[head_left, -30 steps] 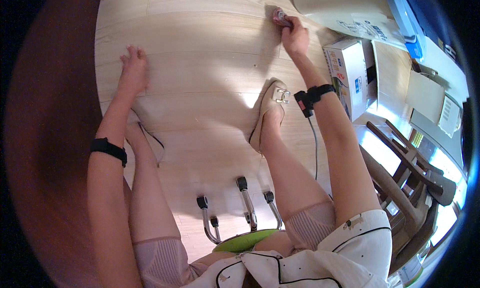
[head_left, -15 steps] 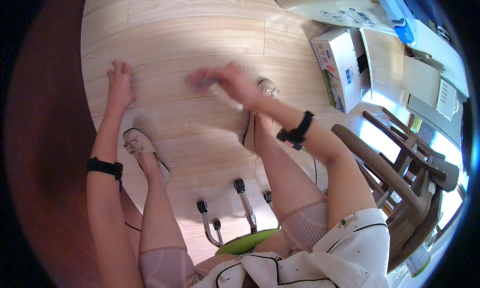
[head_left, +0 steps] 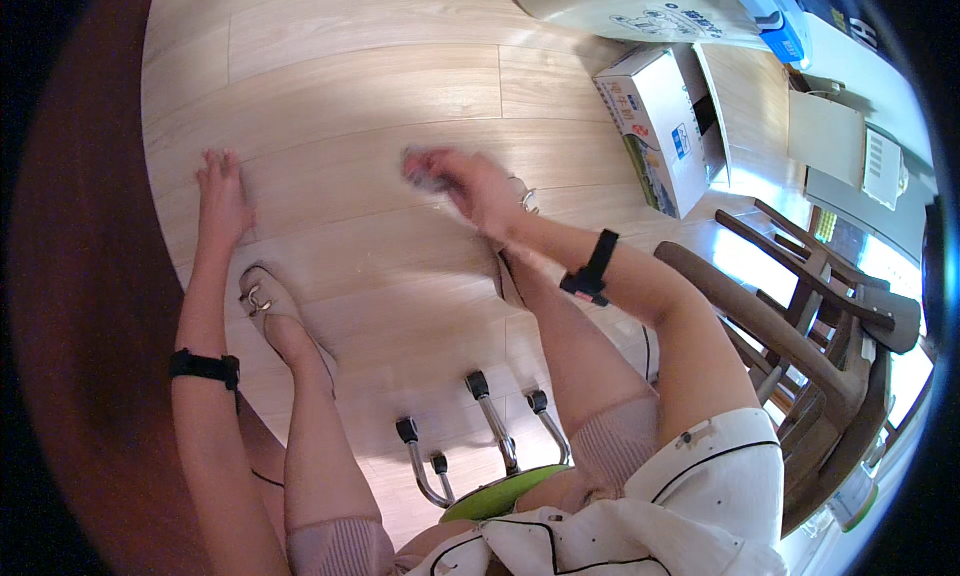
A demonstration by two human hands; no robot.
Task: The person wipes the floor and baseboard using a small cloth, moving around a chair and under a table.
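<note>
My right hand (head_left: pixel 482 188) is closed and reaches in over the wooden floor, in front of my right shoe (head_left: pixel 522 196). A small greyish-pink thing (head_left: pixel 424 172) sticks out from its fingers, too blurred to name. My left hand (head_left: pixel 224 200) is at the left, its fingers stretched forward and a little apart, with nothing in them. It is low over the floor beside the dark red surface; whether it touches the floor I cannot tell. Just nearer than it stands my left shoe (head_left: pixel 270 298), beige with a metal buckle. Black bands circle both forearms.
Pale floorboards (head_left: pixel 330 96) spread ahead. An opened white carton (head_left: pixel 665 136) stands at the far right, by a large cream container (head_left: pixel 620 6). Brown wooden chairs (head_left: pixel 800 336) are on the right. Beneath me is a green stool seat (head_left: pixel 500 494) with metal legs. A dark red surface (head_left: pixel 90 276) borders the left.
My right hand has moved a little to the right over the floor, still holding the small thing. My left hand appears slightly nearer. The whole view has shifted slightly.
</note>
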